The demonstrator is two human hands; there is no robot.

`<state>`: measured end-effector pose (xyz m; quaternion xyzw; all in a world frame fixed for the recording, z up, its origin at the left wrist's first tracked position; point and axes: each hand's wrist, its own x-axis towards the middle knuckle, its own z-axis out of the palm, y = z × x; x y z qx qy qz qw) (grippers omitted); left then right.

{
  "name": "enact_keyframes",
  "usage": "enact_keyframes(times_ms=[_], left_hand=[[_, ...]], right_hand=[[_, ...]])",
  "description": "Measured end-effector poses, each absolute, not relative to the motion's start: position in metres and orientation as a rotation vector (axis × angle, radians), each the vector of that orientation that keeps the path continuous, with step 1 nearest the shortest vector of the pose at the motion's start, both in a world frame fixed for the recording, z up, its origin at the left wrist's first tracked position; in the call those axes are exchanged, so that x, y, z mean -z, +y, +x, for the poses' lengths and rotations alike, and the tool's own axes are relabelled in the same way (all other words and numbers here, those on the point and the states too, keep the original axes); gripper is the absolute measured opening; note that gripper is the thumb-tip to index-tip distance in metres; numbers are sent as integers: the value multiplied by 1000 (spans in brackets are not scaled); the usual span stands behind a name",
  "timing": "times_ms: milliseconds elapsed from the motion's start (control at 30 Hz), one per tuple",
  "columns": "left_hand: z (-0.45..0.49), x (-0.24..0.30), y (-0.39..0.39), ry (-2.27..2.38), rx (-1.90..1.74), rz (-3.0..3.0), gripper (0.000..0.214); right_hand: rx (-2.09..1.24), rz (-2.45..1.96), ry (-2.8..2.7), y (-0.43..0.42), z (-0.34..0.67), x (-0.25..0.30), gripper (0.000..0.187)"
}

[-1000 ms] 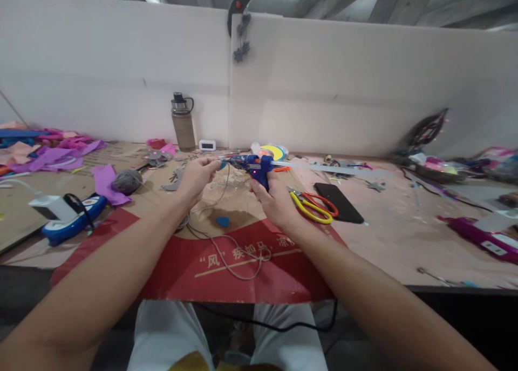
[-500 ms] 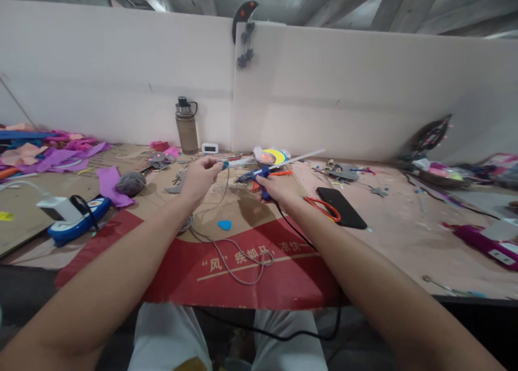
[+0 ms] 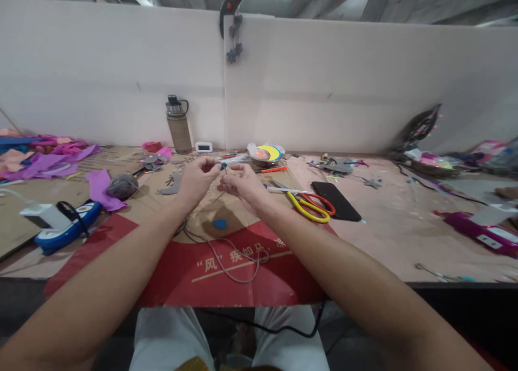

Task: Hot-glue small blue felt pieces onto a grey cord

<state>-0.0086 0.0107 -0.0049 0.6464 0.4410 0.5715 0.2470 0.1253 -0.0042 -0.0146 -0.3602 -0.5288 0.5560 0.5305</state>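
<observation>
Pinching a small blue piece point(image 3: 223, 166) between thumb and fingertips of the left hand point(image 3: 198, 181), raised above the brown part of the cardboard point(image 3: 174, 279). Holding the right hand point(image 3: 247, 187) close on the opposite side, fingers curled; cannot tell whether gripping the piece, the gray cord point(image 3: 242, 281) or nothing. Half a second ago, grasping the blue glue gun point(image 3: 265, 186) in that right hand; now released, down behind the right wrist and almost wholly hidden, with the pale glue stick point(image 3: 297, 190) jutting out toward the scissors point(image 3: 301, 199). Uncovered since then as well: the scissors' yellow handle, previously behind the right forearm.

Below the hands, lying flat as before, a second blue piece point(image 3: 219, 224), with loops of cord nearer the front edge. Printed in pale characters on the red cardboard: “风”疾如马, underlined, then running on under the right forearm. Right of the scissors, a black phone point(image 3: 336, 201).

Off to the left, a gray yarn ball point(image 3: 122, 186) beside a purple strip point(image 3: 101, 191), then a blue power strip point(image 3: 68, 230). Toward the white panel, a bottle point(image 3: 179, 130) and a small white clock point(image 3: 203, 147), display too small to read.
</observation>
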Motion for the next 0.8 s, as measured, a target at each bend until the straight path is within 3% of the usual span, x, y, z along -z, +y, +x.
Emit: enact_keyframes(times_ms=[233,333,600,800], left_hand=[[-3,4,7,1130,-1421,1584,13],[-2,6,6,1095,-1403,1543,14],[-1,6,5,1101,-1335,1601,13],[-1,5,3,1096,-1294,1644,12]], right_hand=[[-636,-953,-1519,-1,142,17,6],[-443,-973,-1578,-2,146,13,8],[-267,-1020,-1698,-2,150,13,4],[-245,-1063,-1737,-1,152,12,12]])
